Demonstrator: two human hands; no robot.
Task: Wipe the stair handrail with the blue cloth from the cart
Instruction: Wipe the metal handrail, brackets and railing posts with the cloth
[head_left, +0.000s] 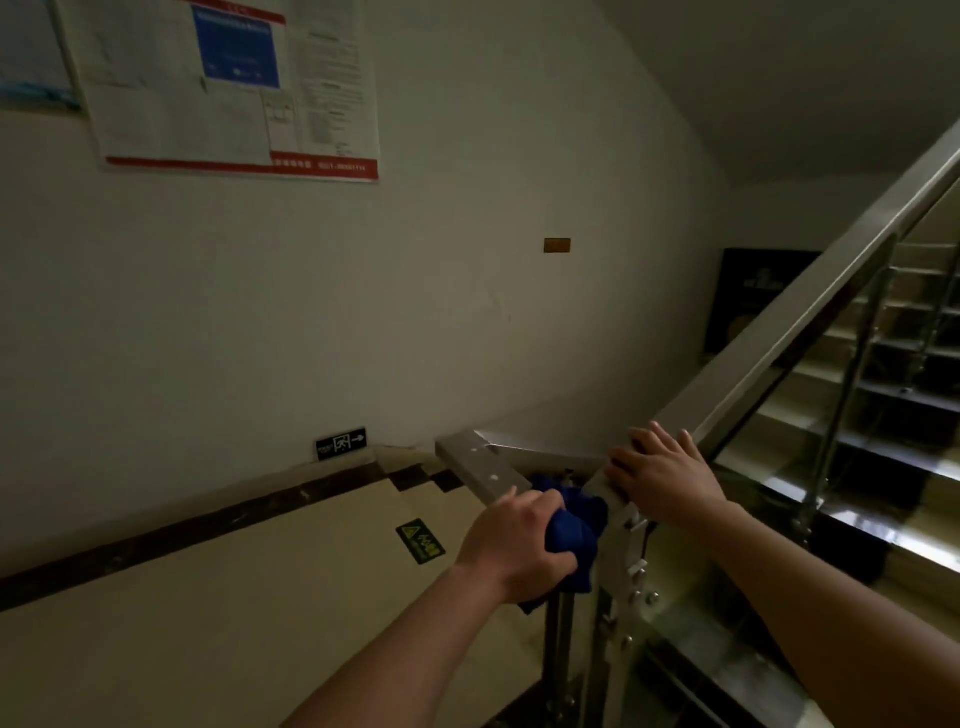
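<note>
A steel stair handrail (789, 322) climbs from the bend at centre toward the upper right, and a short flat section (470, 460) runs left from the bend. My left hand (511, 545) grips the bunched blue cloth (576, 530) against the rail just left of the bend. My right hand (662, 473) rests flat, fingers straight, on the rail at the foot of the rising section. Part of the cloth is hidden under my left hand.
Glass panels and steel posts (841, 415) stand under the rail, with steps (810, 410) rising at the right. A pale wall holds a notice board (228, 88) and an exit sign (340, 443). The landing floor (260, 597) has a yellow warning sticker (421, 540).
</note>
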